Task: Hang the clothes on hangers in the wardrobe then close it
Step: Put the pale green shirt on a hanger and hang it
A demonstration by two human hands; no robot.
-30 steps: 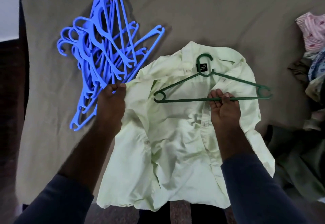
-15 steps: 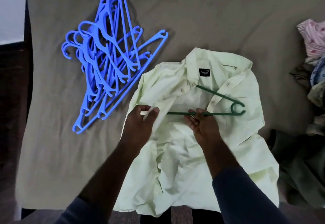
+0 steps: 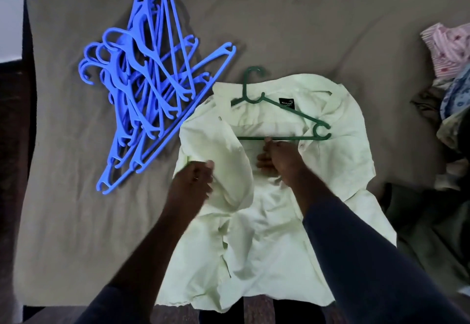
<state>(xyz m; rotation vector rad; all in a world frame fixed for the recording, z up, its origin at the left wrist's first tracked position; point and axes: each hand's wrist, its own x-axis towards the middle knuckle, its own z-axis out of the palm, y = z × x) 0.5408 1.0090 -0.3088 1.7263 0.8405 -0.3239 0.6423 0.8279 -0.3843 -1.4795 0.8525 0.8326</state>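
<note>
Bed: a grey-brown sheet covers the bed [image 3: 305, 31], and everything in front of you lies on it.
Shirt: the pale green shirt [image 3: 267, 247] lies open at the near edge of the bed, a little right of the middle. Its collar points to the far edge and its hem hangs over the near edge.
Blue hangers: a loose pile of blue hangers [image 3: 152, 89] lies toward the far left corner. Its nearest bar is just beside the shirt's left shoulder.
Other clothes: a heap of clothes [image 3: 452, 51] sits at the right edge, well apart from the shirt.
Green hanger: the green hanger [image 3: 292, 137] lies flat in the open top of the shirt. Its hook sticks out past the collar onto the sheet. Its right end rests on the inside of the shirt. Its left end is hidden under the shirt's left shoulder.
Left hand: your left hand [image 3: 193, 183] grips a fold of cloth at the shirt's left shoulder, with the fingers curled. It is blurred, so you cannot see the grip in detail.
Right hand: your right hand [image 3: 277, 161] holds the green hanger by the middle of its lower bar, with the fingers curled at the bar.
Label: a small black label [image 3: 287, 103] shows inside the collar, touching the hanger's sloping arm.
</note>
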